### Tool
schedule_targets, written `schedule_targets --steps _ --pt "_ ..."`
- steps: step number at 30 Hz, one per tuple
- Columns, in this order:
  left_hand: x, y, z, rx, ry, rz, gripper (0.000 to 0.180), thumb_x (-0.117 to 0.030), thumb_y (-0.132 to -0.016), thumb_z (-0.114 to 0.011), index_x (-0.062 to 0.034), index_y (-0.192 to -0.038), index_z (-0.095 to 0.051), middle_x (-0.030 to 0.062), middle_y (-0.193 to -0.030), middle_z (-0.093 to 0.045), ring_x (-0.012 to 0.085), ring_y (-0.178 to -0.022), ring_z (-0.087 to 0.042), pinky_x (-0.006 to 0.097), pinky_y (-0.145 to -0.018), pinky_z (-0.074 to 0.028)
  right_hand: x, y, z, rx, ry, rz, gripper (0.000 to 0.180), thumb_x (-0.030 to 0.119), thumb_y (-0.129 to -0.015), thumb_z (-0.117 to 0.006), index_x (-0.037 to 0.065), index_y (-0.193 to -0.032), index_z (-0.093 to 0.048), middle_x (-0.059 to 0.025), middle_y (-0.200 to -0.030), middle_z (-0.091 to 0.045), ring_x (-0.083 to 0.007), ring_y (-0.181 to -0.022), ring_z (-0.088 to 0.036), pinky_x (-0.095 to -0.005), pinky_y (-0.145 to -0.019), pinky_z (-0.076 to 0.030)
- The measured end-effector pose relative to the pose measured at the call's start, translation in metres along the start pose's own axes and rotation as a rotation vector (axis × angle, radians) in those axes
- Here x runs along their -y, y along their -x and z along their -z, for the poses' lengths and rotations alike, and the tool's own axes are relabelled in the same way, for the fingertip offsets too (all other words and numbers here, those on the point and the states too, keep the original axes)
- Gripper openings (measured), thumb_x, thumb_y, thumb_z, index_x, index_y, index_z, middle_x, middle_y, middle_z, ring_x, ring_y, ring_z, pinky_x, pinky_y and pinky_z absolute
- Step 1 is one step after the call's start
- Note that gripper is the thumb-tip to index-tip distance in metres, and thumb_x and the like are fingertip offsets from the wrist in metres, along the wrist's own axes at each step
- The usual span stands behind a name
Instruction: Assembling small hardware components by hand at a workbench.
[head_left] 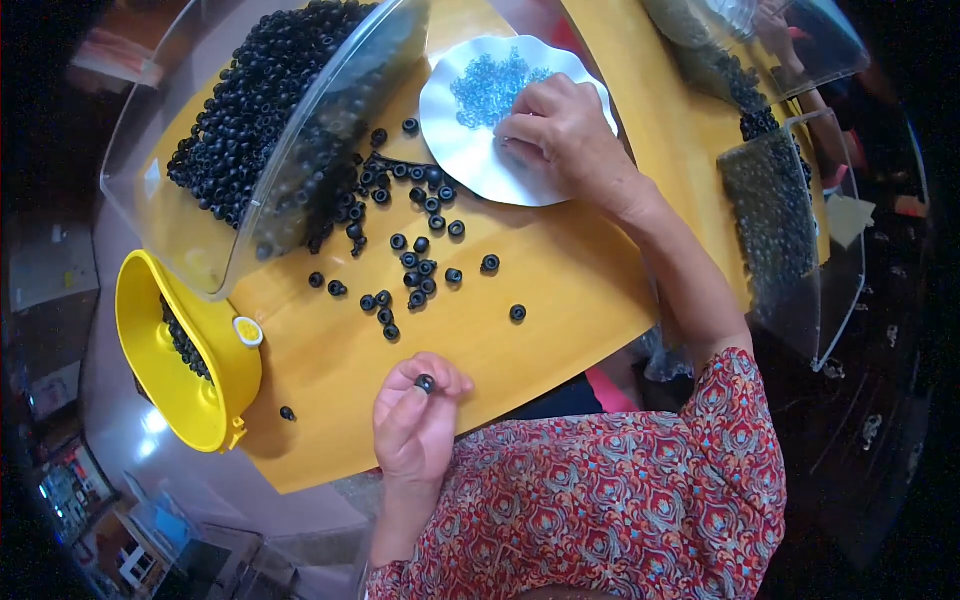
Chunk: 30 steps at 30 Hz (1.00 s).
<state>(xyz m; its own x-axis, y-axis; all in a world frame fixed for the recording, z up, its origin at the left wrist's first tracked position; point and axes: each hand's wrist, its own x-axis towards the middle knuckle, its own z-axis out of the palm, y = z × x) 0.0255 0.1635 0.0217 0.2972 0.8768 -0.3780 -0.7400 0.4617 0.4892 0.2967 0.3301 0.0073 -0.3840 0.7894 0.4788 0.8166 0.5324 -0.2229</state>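
Near the front edge of the yellow work surface [560, 265], my left hand [415, 425] pinches a small round black part with a hole [425, 383] between thumb and forefinger. Farther off, my right hand [570, 135] reaches over a white plate with a wavy rim [455, 150]. Its fingers are closed beside a heap of tiny clear bluish pieces [487, 90]; whatever lies between the fingertips is hidden. Several loose black parts [418, 260] of the same kind are scattered on the yellow surface between my hands and the plate.
At the far left, a tilted clear bin [270, 190] spills a big heap of black parts [265, 105]. A yellow tub [235, 370] with more black parts stands at the left edge. Clear bins [840, 265] holding dark parts are at the right, with another person's arm [825, 130] beyond.
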Motion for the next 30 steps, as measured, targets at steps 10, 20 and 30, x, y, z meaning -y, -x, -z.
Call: schedule_targets --steps 10,20,30 --pt "0.001 -0.003 0.001 0.027 0.01 0.019 0.022 -0.017 -0.081 -0.065 -0.0027 -0.097 -0.058 0.0097 -0.091 -0.055 0.0207 -0.084 -0.051 0.038 -0.083 -0.041 0.001 -0.014 0.004 0.034 -0.16 -0.063 0.006 0.014 -0.074 -0.068 0.009 -0.077 -0.066 -0.0054 -0.081 -0.062 -0.0245 -0.081 -0.057 -0.0383 -0.073 -0.042" --pt "0.002 -0.005 -0.001 0.034 0.014 0.027 0.021 -0.016 -0.081 -0.064 -0.003 -0.095 -0.057 0.0084 -0.09 -0.054 0.02 -0.084 -0.051 0.038 -0.084 -0.04 0.001 -0.015 0.017 0.058 -1.14 -0.513 0.016 0.012 -0.087 -0.064 0.0 -0.097 -0.068 -0.0061 -0.091 -0.069 -0.0112 -0.087 -0.063 -0.0239 -0.076 -0.049" --pt "0.0 -0.007 -0.004 0.028 0.01 0.035 0.019 -0.014 -0.082 -0.063 -0.0025 -0.096 -0.057 0.0089 -0.09 -0.054 0.0201 -0.084 -0.051 0.037 -0.083 -0.041 0.024 -0.009 0.035 0.115 -1.388 -0.531 0.024 0.003 -0.088 -0.06 -0.001 -0.111 -0.065 -0.0098 -0.099 -0.068 -0.0137 -0.093 -0.064 -0.0247 -0.079 -0.05"
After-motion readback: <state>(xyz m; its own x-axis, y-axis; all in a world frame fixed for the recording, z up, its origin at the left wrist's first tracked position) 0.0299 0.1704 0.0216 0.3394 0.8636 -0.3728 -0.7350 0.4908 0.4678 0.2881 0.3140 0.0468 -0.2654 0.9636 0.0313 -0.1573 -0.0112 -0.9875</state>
